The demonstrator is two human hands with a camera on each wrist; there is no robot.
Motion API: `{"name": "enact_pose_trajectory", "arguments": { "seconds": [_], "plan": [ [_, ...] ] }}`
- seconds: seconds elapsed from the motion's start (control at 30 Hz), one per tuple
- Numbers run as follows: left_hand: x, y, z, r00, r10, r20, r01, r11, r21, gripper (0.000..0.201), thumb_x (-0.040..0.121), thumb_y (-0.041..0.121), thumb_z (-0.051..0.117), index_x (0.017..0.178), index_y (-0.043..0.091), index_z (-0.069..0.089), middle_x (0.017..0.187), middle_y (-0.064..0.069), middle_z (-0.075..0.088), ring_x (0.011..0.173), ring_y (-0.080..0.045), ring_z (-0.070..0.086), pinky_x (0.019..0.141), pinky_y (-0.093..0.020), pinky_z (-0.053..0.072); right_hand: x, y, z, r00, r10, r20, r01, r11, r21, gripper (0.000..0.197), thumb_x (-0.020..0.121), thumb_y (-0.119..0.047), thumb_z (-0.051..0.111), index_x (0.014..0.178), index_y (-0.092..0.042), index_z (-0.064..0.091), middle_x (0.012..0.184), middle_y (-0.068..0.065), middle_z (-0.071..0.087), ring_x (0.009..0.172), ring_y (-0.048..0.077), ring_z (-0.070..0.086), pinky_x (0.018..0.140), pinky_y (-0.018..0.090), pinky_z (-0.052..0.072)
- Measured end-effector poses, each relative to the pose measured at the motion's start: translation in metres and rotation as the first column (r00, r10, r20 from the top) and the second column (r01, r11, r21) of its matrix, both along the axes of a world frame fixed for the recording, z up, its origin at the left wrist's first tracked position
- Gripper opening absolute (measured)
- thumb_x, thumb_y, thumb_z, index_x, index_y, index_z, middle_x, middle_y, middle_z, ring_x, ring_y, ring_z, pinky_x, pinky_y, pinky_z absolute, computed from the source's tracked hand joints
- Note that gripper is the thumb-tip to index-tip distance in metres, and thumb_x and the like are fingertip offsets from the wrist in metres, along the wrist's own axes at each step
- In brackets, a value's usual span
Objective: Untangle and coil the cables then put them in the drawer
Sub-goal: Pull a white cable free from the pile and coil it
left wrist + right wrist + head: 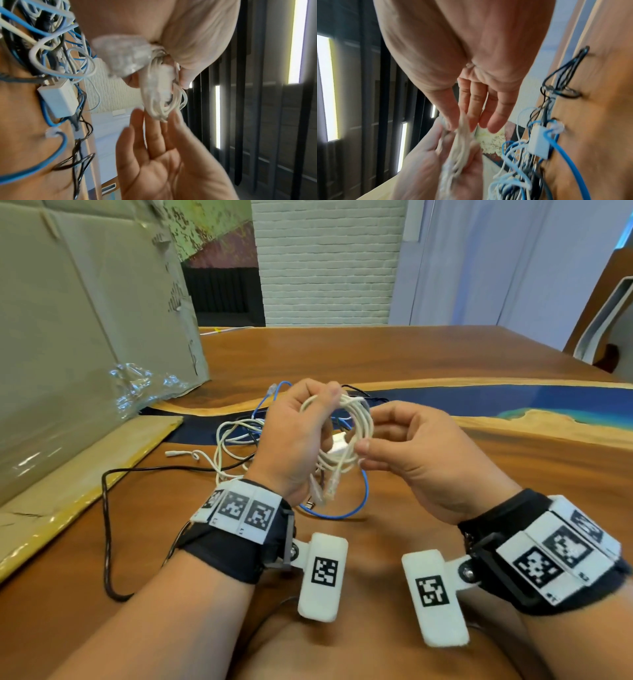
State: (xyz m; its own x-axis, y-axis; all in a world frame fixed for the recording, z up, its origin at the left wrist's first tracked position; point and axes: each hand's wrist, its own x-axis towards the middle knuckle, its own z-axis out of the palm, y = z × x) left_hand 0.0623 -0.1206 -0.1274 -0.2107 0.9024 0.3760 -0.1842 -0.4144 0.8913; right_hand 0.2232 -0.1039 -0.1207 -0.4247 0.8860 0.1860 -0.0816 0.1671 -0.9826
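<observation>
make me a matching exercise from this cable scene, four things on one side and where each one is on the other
Things:
1. white coil
2. blue cable
3. black cable
4. cardboard sheet

Places:
a. trailing along the table's left side
b. standing at the far left
c. held in the left hand
d. looped on the table under the hands

Pairs: 1-c, 2-d, 3-a, 4-b

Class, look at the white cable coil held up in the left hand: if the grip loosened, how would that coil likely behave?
The white cable coil is probably floppy: its loops sag unevenly and its plug ends dangle below the left hand. It likely springs apart, since only that hand's grip bunches it; no tie is visible. It seems light, because the right hand merely touches it with relaxed fingers.
</observation>
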Motion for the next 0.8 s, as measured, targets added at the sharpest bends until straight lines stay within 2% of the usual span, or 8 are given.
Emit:
{"name": "enact_pose_trajectory", "arguments": {
  "seconds": [0.07, 0.13, 0.27, 0.37, 0.5, 0.67, 0.73, 0.8],
  "plan": [
    [-0.009, 0.003, 0.002, 0.999, 0.03, 0.04, -0.032, 0.999, 0.037, 0.025, 0.097, 0.026, 0.059, 0.073, 0.02, 0.058, 0.053, 0.005, 0.033, 0.044, -0.01, 0.029, 0.042, -0.025, 0.028, 0.008, 0.005, 0.003, 0.995, -0.099, 0.002, 0.099, 0.995, 0.023, 0.015, 0.086, 0.006, 0.074, 0.093, -0.007, 0.071, 0.084, 0.013, 0.075, 0.076, 0.019, 0.071, 0.066, 0.035, 0.058],
    [-0.013, 0.004, 0.002, 0.998, 0.049, 0.048, -0.052, 0.997, 0.052, 0.025, 0.097, 0.028, 0.059, 0.073, 0.022, 0.059, 0.055, 0.005, 0.033, 0.046, -0.011, 0.029, 0.043, -0.025, 0.029, 0.014, 0.009, 0.006, 0.989, -0.148, -0.023, 0.149, 0.989, 0.026, 0.012, 0.087, 0.003, 0.074, 0.093, -0.006, 0.071, 0.079, 0.009, 0.072, 0.07, 0.016, 0.068, 0.058, 0.033, 0.055],
    [-0.008, 0.004, 0.0, 0.997, 0.073, 0.008, -0.074, 0.995, 0.072, 0.026, 0.1, 0.025, 0.058, 0.075, 0.021, 0.06, 0.055, 0.006, 0.034, 0.048, -0.011, 0.028, 0.043, -0.026, 0.026, 0.012, 0.005, 0.006, 0.999, -0.05, -0.015, 0.05, 0.999, -0.006, 0.016, 0.091, -0.011, 0.071, 0.106, -0.007, 0.07, 0.091, 0.015, 0.074, 0.069, 0.02, 0.064, 0.05, 0.033, 0.052],
    [-0.004, 0.003, -0.001, 0.998, 0.065, -0.018, -0.064, 0.996, 0.062, 0.021, 0.097, 0.03, 0.058, 0.08, 0.019, 0.061, 0.055, 0.005, 0.034, 0.049, -0.012, 0.027, 0.045, -0.032, 0.022, 0.003, 0.0, -0.002, 0.999, 0.045, 0.015, -0.045, 0.999, 0.014, 0.021, 0.092, -0.011, 0.071, 0.112, -0.008, 0.069, 0.087, 0.012, 0.072, 0.066, 0.022, 0.06, 0.044, 0.03, 0.048],
    [-0.001, 0.002, -0.002, 1.0, 0.006, -0.031, -0.006, 1.0, 0.025, 0.026, 0.099, 0.036, 0.054, 0.092, 0.015, 0.066, 0.06, 0.001, 0.035, 0.055, -0.016, 0.028, 0.053, -0.039, 0.018, -0.001, 0.002, -0.007, 0.999, 0.014, -0.045, -0.013, 1.0, 0.018, 0.014, 0.094, -0.001, 0.067, 0.108, -0.004, 0.067, 0.086, 0.03, 0.066, 0.063, 0.022, 0.062, 0.049, 0.029, 0.053],
    [-0.004, 0.003, -0.001, 0.997, -0.046, 0.065, 0.053, 0.991, -0.12, 0.039, 0.108, 0.04, 0.044, 0.111, 0.012, 0.071, 0.078, -0.007, 0.055, 0.065, -0.019, 0.049, 0.058, -0.035, 0.039, 0.005, 0.009, -0.005, 0.992, -0.066, -0.106, 0.061, 0.997, -0.047, 0.009, 0.095, 0.0, 0.066, 0.104, -0.003, 0.068, 0.078, 0.019, 0.067, 0.059, 0.023, 0.062, 0.054, 0.029, 0.056],
    [-0.005, 0.005, -0.001, 0.999, -0.015, 0.035, 0.02, 0.989, -0.147, 0.036, 0.106, 0.039, 0.048, 0.112, 0.015, 0.074, 0.089, -0.008, 0.063, 0.077, -0.021, 0.057, 0.064, -0.035, 0.046, 0.006, 0.012, -0.005, 0.989, -0.092, -0.117, 0.086, 0.995, -0.058, 0.01, 0.095, -0.001, 0.066, 0.104, -0.003, 0.068, 0.076, 0.017, 0.068, 0.058, 0.022, 0.063, 0.054, 0.028, 0.056],
    [-0.009, 0.008, -0.003, 1.0, 0.005, -0.022, -0.009, 0.984, -0.176, 0.033, 0.094, 0.034, 0.058, 0.11, 0.01, 0.075, 0.094, -0.01, 0.067, 0.083, -0.022, 0.058, 0.068, -0.037, 0.046, 0.008, 0.014, -0.004, 0.985, -0.121, -0.124, 0.114, 0.992, -0.062, 0.01, 0.095, -0.001, 0.066, 0.104, -0.004, 0.068, 0.077, 0.018, 0.069, 0.058, 0.021, 0.063, 0.054, 0.028, 0.056]
  ]
}}
